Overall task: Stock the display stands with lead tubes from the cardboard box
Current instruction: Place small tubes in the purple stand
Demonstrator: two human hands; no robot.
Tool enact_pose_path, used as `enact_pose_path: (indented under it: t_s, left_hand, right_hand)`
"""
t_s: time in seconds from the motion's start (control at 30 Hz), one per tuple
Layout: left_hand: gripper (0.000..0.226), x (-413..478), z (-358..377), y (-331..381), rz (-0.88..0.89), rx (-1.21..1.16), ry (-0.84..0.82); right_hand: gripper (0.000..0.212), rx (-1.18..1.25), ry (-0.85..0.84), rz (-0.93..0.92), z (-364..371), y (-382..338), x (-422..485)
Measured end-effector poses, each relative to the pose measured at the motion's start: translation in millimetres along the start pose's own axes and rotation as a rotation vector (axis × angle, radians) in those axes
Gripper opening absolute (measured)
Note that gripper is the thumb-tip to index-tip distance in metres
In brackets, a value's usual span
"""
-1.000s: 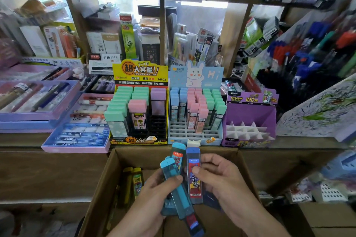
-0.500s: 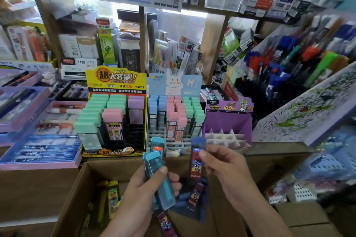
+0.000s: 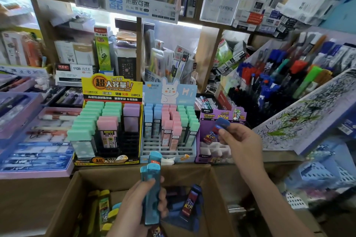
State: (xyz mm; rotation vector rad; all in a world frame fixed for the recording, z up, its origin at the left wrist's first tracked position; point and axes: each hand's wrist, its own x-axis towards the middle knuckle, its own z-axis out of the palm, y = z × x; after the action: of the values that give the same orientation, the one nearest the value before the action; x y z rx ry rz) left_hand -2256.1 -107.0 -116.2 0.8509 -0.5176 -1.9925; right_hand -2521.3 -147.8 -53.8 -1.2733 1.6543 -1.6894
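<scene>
Free slots in purple stand (image 3: 205, 124)

Bright, even white light overall. Blown-out glare behind the shelves (image 3: 209, 54) at centre and upper left. Dimmer, softly shaded inside the cardboard box (image 3: 63, 204). Sharpest around the display stands (image 3: 111, 86); smeared and soft toward left and right margins. Bowed and stretched at the edges by wide-angle distortion.

Two bare hands, bare forearms.
left hand (image 3: 138, 205), right hand (image 3: 239, 141): nails short; forearms behind each wrist uncovered to the frame edge.
</scene>
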Motion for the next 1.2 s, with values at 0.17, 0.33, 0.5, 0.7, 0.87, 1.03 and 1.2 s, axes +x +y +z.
enact_pose_path:
  t_s: [0.17, 0.33, 0.5, 0.7, 0.87, 1.03, 1.2]
  left_hand:
    - [0.048, 0.3, -7.0, 0.5, 0.019, -0.031, -0.012]
    - [0.056, -2.3, -10.7, 0.8, 0.012, -0.007, -0.024]
    - [0.048, -0.8, -9.6, -0.8, -0.012, 0.024, -0.040]
    - [0.043, 1.2, -8.9, -0.6, -0.032, 0.050, -0.032]
    - [0.044, 2.7, -7.6, -0.6, -0.043, 0.046, -0.013]
    - [0.046, 2.0, -7.9, -0.1, -0.049, 0.053, 0.006]
    - [0.051, 0.4, -7.0, 2.5, -0.072, 0.037, -0.002]
  right_hand:
    - [0.022, -0.089, -0.038, -0.076, 8.4, 6.9, 16.0]
    - [0.020, -0.249, -0.094, -0.083, 14.3, 17.2, 24.0]
    - [0.007, -0.411, -0.120, -0.026, 19.2, 30.1, 25.3]
    - [0.006, -0.497, -0.110, -0.063, 23.4, 32.0, 22.7]
    - [0.028, -0.668, -0.183, -0.098, 26.9, 34.4, 20.8]
    - [0.033, -0.650, -0.194, -0.093, 23.0, 33.2, 24.6]
    - [0.037, -0.661, -0.188, -0.093, 21.6, 32.1, 23.8]
